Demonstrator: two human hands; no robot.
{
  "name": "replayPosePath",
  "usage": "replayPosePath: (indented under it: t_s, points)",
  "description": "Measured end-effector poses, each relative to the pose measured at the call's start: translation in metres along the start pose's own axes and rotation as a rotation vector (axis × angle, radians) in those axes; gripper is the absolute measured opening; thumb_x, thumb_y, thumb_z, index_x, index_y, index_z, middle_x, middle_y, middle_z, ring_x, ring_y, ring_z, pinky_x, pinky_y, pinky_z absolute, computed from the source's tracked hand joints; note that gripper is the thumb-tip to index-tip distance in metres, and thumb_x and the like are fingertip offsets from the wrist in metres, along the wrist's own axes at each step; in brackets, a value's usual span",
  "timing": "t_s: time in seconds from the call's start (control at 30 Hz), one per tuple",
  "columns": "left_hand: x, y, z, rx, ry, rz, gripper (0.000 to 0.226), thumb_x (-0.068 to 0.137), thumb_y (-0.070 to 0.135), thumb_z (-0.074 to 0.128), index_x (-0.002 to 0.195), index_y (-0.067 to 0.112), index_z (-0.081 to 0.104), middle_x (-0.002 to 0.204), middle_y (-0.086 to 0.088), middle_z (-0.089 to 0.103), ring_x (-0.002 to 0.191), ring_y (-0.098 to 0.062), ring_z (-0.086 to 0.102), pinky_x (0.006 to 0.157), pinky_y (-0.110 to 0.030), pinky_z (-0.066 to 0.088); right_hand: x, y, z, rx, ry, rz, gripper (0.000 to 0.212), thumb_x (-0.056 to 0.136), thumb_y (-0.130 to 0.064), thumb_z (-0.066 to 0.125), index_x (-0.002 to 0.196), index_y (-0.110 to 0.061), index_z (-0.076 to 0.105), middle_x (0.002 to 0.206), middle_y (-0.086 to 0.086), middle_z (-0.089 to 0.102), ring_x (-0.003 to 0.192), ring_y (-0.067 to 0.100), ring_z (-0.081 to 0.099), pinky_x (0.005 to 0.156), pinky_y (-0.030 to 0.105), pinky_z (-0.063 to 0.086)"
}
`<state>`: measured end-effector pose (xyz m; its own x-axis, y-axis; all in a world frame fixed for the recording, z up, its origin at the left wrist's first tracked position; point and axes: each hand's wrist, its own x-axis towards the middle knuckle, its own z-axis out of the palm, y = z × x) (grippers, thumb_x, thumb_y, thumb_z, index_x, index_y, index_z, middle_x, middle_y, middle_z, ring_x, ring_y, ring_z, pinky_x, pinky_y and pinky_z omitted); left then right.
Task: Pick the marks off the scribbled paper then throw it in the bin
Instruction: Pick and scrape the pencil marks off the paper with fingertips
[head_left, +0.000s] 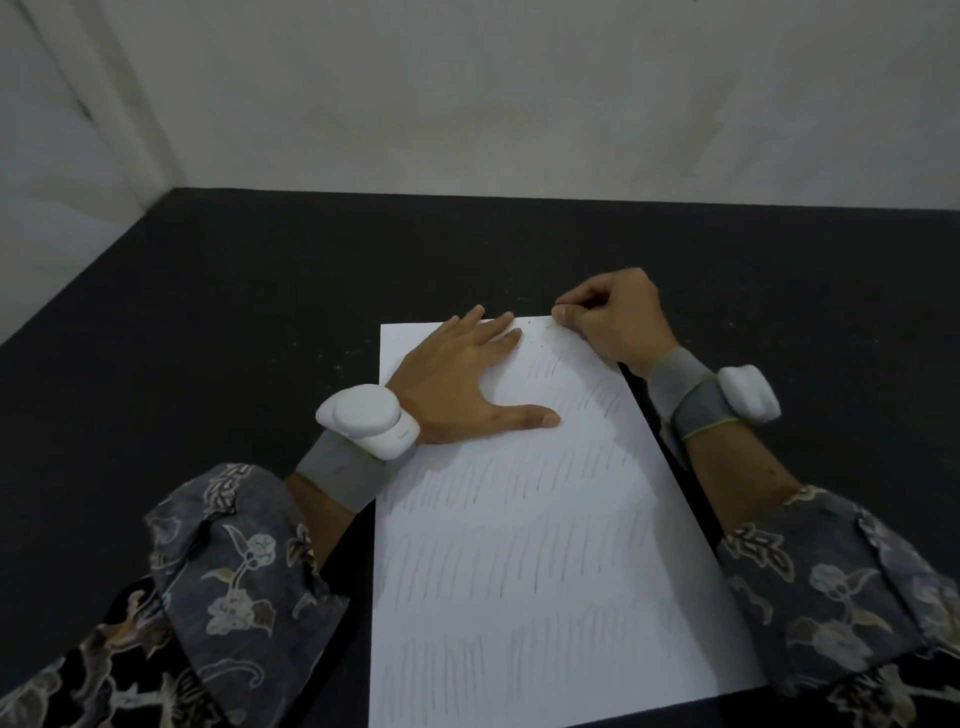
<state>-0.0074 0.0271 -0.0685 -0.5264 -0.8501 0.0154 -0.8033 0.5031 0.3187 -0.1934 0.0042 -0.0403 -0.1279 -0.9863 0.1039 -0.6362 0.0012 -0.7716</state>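
Patterned floral sleeves (218, 577) frame the near edge of view, both forearms reaching away over a black table surface (208, 312). White sheet of paper covered in rows of faint grey pencil strokes (524, 545) lies flat on the table between the arms, its far end under both hands. Left hand (462, 379) rests flat on the sheet's far left part, fingers straight and spread, thumb out to its right; holding the page down, gripping nothing. Right hand (618, 317) sits just right of the left fingertips at the far right corner of the sheet, fingers curled tight with thumb and forefinger pinched together at the paper's edge; whether they hold a small object or only the paper I cannot tell. Small dark specks (535, 332) lie scattered between the two hands. White sensor pods on grey straps (374, 421) on both wrists. Judgement: sheet is light, thin, limp, easily creased or torn; will slide on the cloth unless pinned. Best taken at a free edge or corner, or crumpled whole for binning. No bin in view.
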Motion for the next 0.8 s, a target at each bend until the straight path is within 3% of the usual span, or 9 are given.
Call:
replayPosePath:
  t_s: [0.17,0.23,0.3,0.43,0.5,0.57,0.67,0.8]
  points:
    - [-0.001,0.002,-0.003,0.007,0.067,-0.026,0.103,0.062,0.085,0.036,0.145,0.025,0.04,0.155,0.013,0.028,0.145,-0.011,0.019,0.117,-0.034,0.014,-0.004,0.009,-0.018,0.346,-0.136,0.094,0.006,0.087,-0.007,0.065,0.085,-0.01,0.07,0.075,0.007,0.064,0.063,0.012,0.054,0.057,0.022,0.046]
    - [-0.001,0.003,-0.001,-0.002,0.17,-0.03,0.093,0.065,0.086,0.036,0.131,0.023,0.054,0.144,0.01,0.045,0.133,-0.012,0.038,0.108,-0.03,0.026,-0.004,0.011,-0.02,0.403,-0.183,0.113,0.007,0.086,-0.006,0.065,0.086,-0.009,0.07,0.077,0.008,0.065,0.064,0.014,0.055,0.058,0.022,0.046]
    - [0.0,0.003,0.002,0.0,0.245,-0.015,0.083,0.069,0.084,0.037,0.121,0.023,0.058,0.132,0.008,0.053,0.12,-0.011,0.047,0.097,-0.023,0.027,-0.006,0.009,-0.021,0.371,-0.243,0.1,0.006,0.085,-0.005,0.066,0.086,-0.008,0.071,0.079,0.008,0.066,0.065,0.012,0.056,0.057,0.021,0.047]
    - [0.001,0.002,0.006,0.036,0.174,0.056,0.086,0.075,0.081,0.03,0.141,0.028,0.043,0.144,0.006,0.04,0.134,-0.014,0.033,0.107,-0.027,0.02,-0.008,0.005,-0.02,0.266,-0.294,0.064,0.006,0.082,-0.006,0.068,0.086,-0.01,0.071,0.079,0.005,0.067,0.064,0.008,0.055,0.056,0.017,0.047]
    - [0.001,0.001,0.006,0.071,0.137,0.056,0.092,0.073,0.083,0.02,0.146,0.03,0.036,0.153,0.008,0.031,0.142,-0.015,0.022,0.114,-0.031,0.013,-0.008,0.004,-0.015,0.197,-0.23,0.034,0.006,0.082,-0.009,0.07,0.085,-0.013,0.071,0.08,0.003,0.068,0.066,0.008,0.057,0.057,0.016,0.047]
    - [0.0,0.002,0.004,0.079,0.124,0.023,0.09,0.074,0.082,0.023,0.147,0.031,0.035,0.156,0.01,0.026,0.144,-0.014,0.018,0.115,-0.033,0.011,-0.007,0.003,-0.009,0.124,-0.105,-0.02,0.007,0.083,-0.011,0.07,0.087,-0.016,0.071,0.084,-0.001,0.068,0.076,0.008,0.06,0.067,0.019,0.05]
    - [0.0,0.006,0.001,0.085,0.112,-0.008,0.088,0.072,0.079,0.028,0.145,0.032,0.039,0.155,0.012,0.029,0.143,-0.013,0.021,0.116,-0.035,0.013,-0.004,-0.002,-0.01,0.098,0.001,-0.092,0.008,0.084,-0.013,0.069,0.09,-0.017,0.071,0.088,-0.005,0.066,0.088,0.008,0.062,0.079,0.023,0.051]
    - [0.0,0.007,0.0,0.107,0.166,-0.007,0.091,0.068,0.085,0.031,0.135,0.028,0.053,0.149,0.01,0.041,0.137,-0.014,0.035,0.112,-0.034,0.023,-0.009,-0.006,-0.006,-0.018,-0.188,-0.081,0.008,0.082,-0.014,0.071,0.083,-0.022,0.07,0.085,-0.007,0.066,0.086,0.008,0.061,0.073,0.017,0.048]
